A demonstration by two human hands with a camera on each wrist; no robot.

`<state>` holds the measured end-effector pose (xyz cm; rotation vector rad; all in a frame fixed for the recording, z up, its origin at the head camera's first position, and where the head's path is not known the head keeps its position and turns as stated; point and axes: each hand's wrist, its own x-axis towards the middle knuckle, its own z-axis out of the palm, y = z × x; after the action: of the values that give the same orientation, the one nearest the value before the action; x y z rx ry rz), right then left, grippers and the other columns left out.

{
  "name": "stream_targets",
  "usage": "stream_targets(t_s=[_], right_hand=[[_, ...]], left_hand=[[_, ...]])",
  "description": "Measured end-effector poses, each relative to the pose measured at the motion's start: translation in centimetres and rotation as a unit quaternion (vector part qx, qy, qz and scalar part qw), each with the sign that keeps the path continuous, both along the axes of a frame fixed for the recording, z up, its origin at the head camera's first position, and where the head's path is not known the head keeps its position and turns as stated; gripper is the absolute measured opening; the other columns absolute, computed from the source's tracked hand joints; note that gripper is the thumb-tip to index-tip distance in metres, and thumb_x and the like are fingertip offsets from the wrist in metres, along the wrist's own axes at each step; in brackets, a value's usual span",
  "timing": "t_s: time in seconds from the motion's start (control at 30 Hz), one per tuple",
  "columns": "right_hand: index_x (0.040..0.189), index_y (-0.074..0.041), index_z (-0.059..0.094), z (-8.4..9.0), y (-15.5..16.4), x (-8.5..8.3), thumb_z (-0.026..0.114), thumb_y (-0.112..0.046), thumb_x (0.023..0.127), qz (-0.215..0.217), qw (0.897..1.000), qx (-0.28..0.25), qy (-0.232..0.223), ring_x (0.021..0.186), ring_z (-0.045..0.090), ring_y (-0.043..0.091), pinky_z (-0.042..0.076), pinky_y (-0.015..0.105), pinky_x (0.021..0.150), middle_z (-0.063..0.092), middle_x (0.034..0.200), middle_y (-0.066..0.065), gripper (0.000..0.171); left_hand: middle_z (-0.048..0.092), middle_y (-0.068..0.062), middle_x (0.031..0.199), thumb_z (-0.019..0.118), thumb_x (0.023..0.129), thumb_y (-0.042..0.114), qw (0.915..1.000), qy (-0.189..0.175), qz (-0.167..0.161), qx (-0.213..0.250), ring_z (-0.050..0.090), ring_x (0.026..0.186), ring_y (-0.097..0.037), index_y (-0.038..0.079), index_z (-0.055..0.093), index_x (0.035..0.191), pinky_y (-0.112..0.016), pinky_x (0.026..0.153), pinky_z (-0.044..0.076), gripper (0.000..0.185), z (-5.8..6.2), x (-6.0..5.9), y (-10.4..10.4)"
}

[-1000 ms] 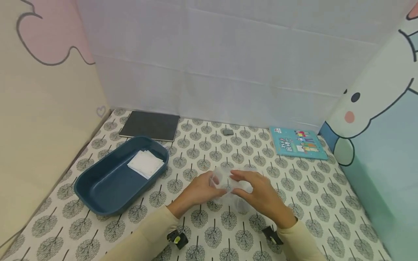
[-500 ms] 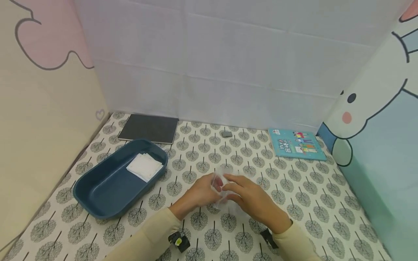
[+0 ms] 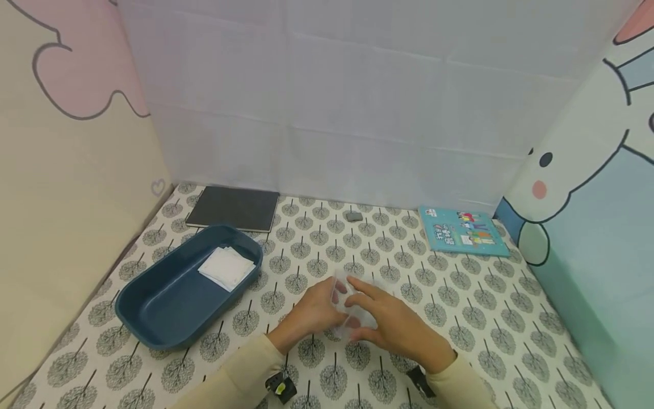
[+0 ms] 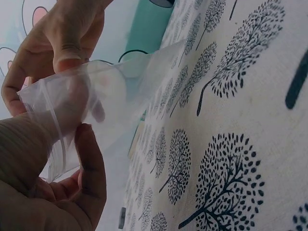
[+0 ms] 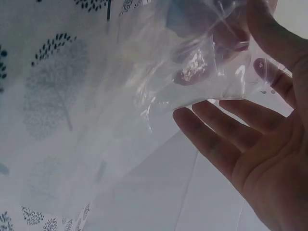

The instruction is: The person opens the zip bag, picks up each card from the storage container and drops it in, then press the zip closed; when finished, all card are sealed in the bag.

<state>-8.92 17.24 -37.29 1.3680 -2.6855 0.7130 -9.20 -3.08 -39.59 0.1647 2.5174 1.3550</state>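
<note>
A clear plastic zip bag (image 3: 364,316) is between both hands above the patterned cloth. Its zip strip (image 4: 57,127) shows in the left wrist view, near the mouth, with the bag's body stretching away over the cloth. My left hand (image 3: 315,308) grips one side of the mouth, fingers curled round it. Opposite, my right hand (image 3: 401,326) holds the other side between thumb and fingers. In the right wrist view, the right fingertips (image 5: 185,118) lie along the bag's edge, and left-hand fingers show dimly through the film. The bag looks thin and see-through, with no contents visible.
A dark blue tray (image 3: 153,309) with a stack of white square packets (image 3: 227,267) stands on the left. Behind it lies a black notebook (image 3: 234,208). A small grey block (image 3: 353,216) is at the back, and a blue picture book (image 3: 462,232) at back right.
The right hand has shifted slightly left, in toward the left hand, and its fingers have moved around the bag's mouth. The left hand keeps its grip. The head view has tilted up a little.
</note>
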Motion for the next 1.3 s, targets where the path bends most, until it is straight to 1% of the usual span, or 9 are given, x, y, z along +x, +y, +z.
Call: stream_targets(t_s=[0.13, 0.27, 0.43, 0.6, 0.8, 0.97, 1.1, 1.2, 1.3], right_hand=[[0.115, -0.013, 0.061, 0.1, -0.2, 0.2, 0.087, -0.039, 0.071, -0.019, 0.999, -0.019, -0.022, 0.122, 0.059, 0.029, 0.052, 0.042, 0.094, 0.055, 0.143, 0.012, 0.057], [0.143, -0.011, 0.049, 0.1, -0.3, 0.3, 0.088, -0.038, 0.072, -0.054, 0.998, -0.011, -0.03, 0.106, 0.066, 0.023, 0.055, 0.04, 0.086, 0.06, 0.137, 0.008, 0.086], [0.155, -0.008, 0.037, -0.1, 0.1, 0.3, 0.09, -0.048, 0.061, -0.093, 0.995, 0.019, 0.011, 0.128, 0.053, 0.032, 0.047, 0.05, 0.1, 0.046, 0.152, 0.011, 0.115], [0.149, -0.011, 0.048, -0.8, 0.3, -0.3, 0.086, -0.053, 0.067, -0.079, 0.996, 0.006, 0.048, 0.139, 0.043, 0.032, 0.04, 0.053, 0.106, 0.043, 0.154, 0.01, 0.099], [0.129, -0.011, 0.068, -1.5, 0.0, -0.7, 0.087, -0.034, 0.073, -0.042, 0.992, -0.061, 0.102, 0.128, 0.055, 0.03, 0.046, 0.05, 0.101, 0.061, 0.138, 0.008, 0.063], [0.113, -0.006, 0.075, -1.9, -0.5, -0.8, 0.087, -0.013, 0.072, -0.041, 0.98, -0.141, 0.137, 0.117, 0.063, 0.03, 0.051, 0.044, 0.096, 0.07, 0.123, 0.009, 0.043], [0.101, -0.005, 0.077, -1.9, -0.7, -0.7, 0.086, -0.003, 0.067, -0.064, 0.968, -0.187, 0.157, 0.108, 0.068, 0.03, 0.051, 0.035, 0.094, 0.072, 0.115, 0.01, 0.035], [0.097, -0.006, 0.076, -1.7, -0.5, -0.8, 0.084, -0.007, 0.071, -0.065, 0.96, -0.204, 0.181, 0.099, 0.071, 0.027, 0.053, 0.032, 0.091, 0.074, 0.111, 0.008, 0.027], [0.098, -0.007, 0.076, -1.6, -0.3, -0.9, 0.077, -0.021, 0.084, -0.064, 0.961, -0.202, 0.18, 0.095, 0.073, 0.023, 0.055, 0.03, 0.086, 0.075, 0.109, 0.005, 0.02]], left_hand=[[0.058, -0.007, 0.096, 0.094, 0.065, 0.023, 0.9999, 0.016, -0.001, -0.006, 0.056, 0.083, -0.023, 0.006, 0.061, 0.119, -0.039, 0.067, 0.05, 0.065, -0.2, 0.0, -0.1], [0.059, -0.007, 0.1, 0.095, 0.062, 0.017, 0.9997, 0.025, -0.002, 0.003, 0.057, 0.086, -0.024, 0.007, 0.06, 0.119, -0.04, 0.069, 0.052, 0.067, -0.2, 0.0, -0.2], [0.066, 0.001, 0.109, 0.089, 0.072, 0.017, 0.9973, 0.014, 0.013, 0.071, 0.061, 0.097, -0.022, 0.016, 0.061, 0.118, -0.041, 0.08, 0.052, 0.055, -0.4, 0.0, -0.2], [0.067, -0.006, 0.113, 0.088, 0.075, 0.019, 0.9889, -0.005, 0.032, 0.145, 0.064, 0.095, -0.023, 0.015, 0.062, 0.116, -0.041, 0.079, 0.054, 0.048, -0.5, -0.2, -0.3], [0.065, -0.009, 0.107, 0.081, 0.08, 0.013, 0.9837, -0.013, 0.045, 0.174, 0.065, 0.086, -0.023, 0.01, 0.062, 0.118, -0.039, 0.068, 0.057, 0.042, -0.6, 0.0, -0.1], [0.064, -0.008, 0.105, 0.073, 0.08, 0.004, 0.9848, 0.018, 0.039, 0.168, 0.063, 0.088, -0.022, 0.01, 0.062, 0.116, -0.037, 0.067, 0.056, 0.038, -0.7, 0.0, 0.3], [0.066, -0.003, 0.105, 0.071, 0.082, 0.004, 0.9908, 0.027, 0.049, 0.123, 0.063, 0.093, -0.022, 0.013, 0.063, 0.114, -0.038, 0.072, 0.054, 0.034, -0.8, 0.0, 0.4], [0.066, -0.002, 0.102, 0.075, 0.082, 0.006, 0.9915, 0.01, 0.063, 0.114, 0.063, 0.087, -0.021, 0.014, 0.062, 0.11, -0.037, 0.069, 0.055, 0.031, -0.8, 0.0, 0.4], [0.066, -0.004, 0.103, 0.076, 0.082, 0.008, 0.9892, -0.004, 0.062, 0.133, 0.065, 0.083, -0.022, 0.011, 0.061, 0.112, -0.037, 0.065, 0.056, 0.033, -0.8, -0.1, 0.4]])
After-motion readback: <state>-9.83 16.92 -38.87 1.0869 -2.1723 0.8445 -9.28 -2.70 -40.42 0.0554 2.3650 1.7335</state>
